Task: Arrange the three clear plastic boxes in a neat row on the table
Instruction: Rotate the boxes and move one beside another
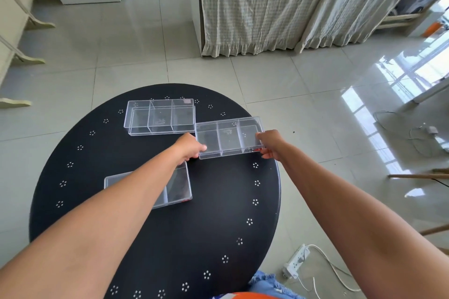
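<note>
Clear plastic, 3 boxes sitting on round black table (155,238) w/ white dot pattern. Right box (229,137), 3 compartments, is lying near table's far right edge; both hands are gripping it. Left hand (190,147) is pinching its near-left corner, right hand (269,143) is clamping its right end, fingers wrapping the short side. Far box (160,116), also 3 compartments, is resting near far edge, its right end just beside right box's far-left corner, cannot tell if touching. Near box (176,187) is lying toward table's left-center, partly hidden under left forearm, well apart from far box. Tile floor (279,85) around table; power strip (296,261) w/ cable on floor by table's near right edge.
</note>
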Demonstrator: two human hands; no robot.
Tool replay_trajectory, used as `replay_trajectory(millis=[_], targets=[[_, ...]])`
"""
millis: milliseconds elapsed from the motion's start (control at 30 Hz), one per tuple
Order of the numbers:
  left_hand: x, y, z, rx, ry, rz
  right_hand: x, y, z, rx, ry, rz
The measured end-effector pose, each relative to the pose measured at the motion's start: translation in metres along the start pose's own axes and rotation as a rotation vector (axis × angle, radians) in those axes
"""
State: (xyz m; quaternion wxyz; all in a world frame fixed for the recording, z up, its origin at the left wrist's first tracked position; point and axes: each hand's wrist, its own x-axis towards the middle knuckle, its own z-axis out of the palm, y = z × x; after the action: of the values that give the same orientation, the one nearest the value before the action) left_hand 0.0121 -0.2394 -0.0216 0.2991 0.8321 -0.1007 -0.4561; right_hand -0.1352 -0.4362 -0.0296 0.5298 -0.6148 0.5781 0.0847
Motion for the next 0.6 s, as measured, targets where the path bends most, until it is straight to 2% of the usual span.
replay_trajectory(millis=[233,367,500,600], targets=[[-0.001,-0.002,-0.003,0.059,0.026,0.022,0.005,0.002,0.003,-0.062,0.028,-0.007],[-0.008,0.003,-0.012,0.165,0.074,0.082,0.008,-0.004,0.003,-0.098,0.116,-0.06],[-0.016,0.002,-0.037,0.212,0.21,0.192,0.003,-0.025,0.004,-0.252,0.303,-0.17],[-0.014,-0.007,-0.067,0.141,0.397,0.248,-0.004,-0.048,0.016,-0.306,0.318,-0.35]])
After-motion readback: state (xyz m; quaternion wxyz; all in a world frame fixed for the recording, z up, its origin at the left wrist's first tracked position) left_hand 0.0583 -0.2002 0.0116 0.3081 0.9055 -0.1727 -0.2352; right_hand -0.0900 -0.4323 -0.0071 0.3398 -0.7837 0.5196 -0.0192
